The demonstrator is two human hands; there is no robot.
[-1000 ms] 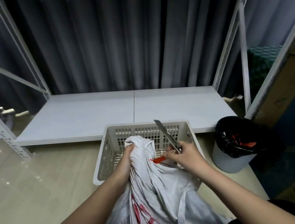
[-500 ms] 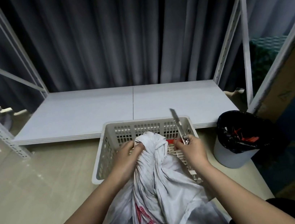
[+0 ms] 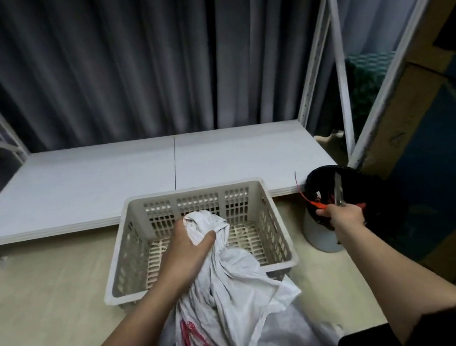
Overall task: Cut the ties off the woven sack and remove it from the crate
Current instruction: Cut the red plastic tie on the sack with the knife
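Head view shows our left hand gripping the bunched neck of the woven sack at the lower centre, over the crate. Our right hand, at the middle right, holds the knife and a red tie above the black-lined bin.

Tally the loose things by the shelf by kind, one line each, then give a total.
Woven sack: 1
Plastic crate: 1
Bin with black liner: 1
Knife: 1
Red tie: 1 in the right hand; any in the bin cannot be counted
Total: 5
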